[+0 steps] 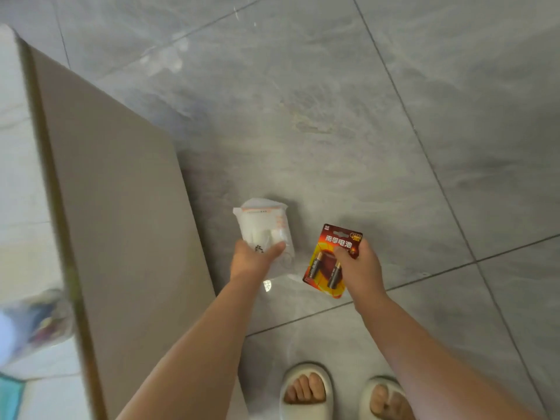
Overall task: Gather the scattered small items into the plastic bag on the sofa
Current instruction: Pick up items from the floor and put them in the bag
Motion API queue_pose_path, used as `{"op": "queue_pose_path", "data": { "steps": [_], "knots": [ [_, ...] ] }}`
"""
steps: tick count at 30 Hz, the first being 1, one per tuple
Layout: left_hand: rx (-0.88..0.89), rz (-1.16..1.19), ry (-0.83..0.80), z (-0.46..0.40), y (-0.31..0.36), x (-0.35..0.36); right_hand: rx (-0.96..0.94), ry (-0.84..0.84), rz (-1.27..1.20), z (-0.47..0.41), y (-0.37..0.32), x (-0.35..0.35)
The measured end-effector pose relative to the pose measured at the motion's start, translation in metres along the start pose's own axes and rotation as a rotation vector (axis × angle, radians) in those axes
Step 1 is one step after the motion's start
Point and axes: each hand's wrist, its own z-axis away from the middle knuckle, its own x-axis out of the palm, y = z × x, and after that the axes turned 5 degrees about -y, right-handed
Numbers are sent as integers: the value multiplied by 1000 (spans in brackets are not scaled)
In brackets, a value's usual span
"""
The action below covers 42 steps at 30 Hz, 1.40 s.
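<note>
My left hand [253, 257] grips a small white packet in clear wrap [263, 225], held out above the grey tiled floor. My right hand [359, 268] pinches a red blister card of two batteries [328, 262] by its right edge, thumb across the front. A clear plastic bag with colourful contents [39, 321] lies blurred at the far left, on a pale marbled surface. No sofa is in view.
A pale marbled slab [21, 177] with a brown side panel [121, 192] fills the left. Grey floor tiles [363, 116] spread ahead and right. My feet in pale slippers [306, 389] stand at the bottom edge.
</note>
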Motion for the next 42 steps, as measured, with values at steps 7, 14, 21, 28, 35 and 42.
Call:
{"op": "queue_pose_path", "data": {
  "steps": [7, 14, 21, 28, 35, 42],
  "knots": [
    [36, 212, -91, 125, 60, -32, -27, -3, -92, 90, -79, -85],
    [96, 348, -229, 281, 127, -89, -84, -19, -243, 199, -161, -168],
    [231, 379, -415, 432, 151, -141, -105, -39, -391, 331, -210, -232],
    [283, 383, -554, 534, 160, -193, -133, -40, -533, 455, -231, -269],
    [507, 121, -807, 602, 158, -235, -186, 138, -639, 563, -224, -270],
    [614, -133, -997, 663, 119, -257, -174, 437, -901, 675, -167, -248]
  ]
}}
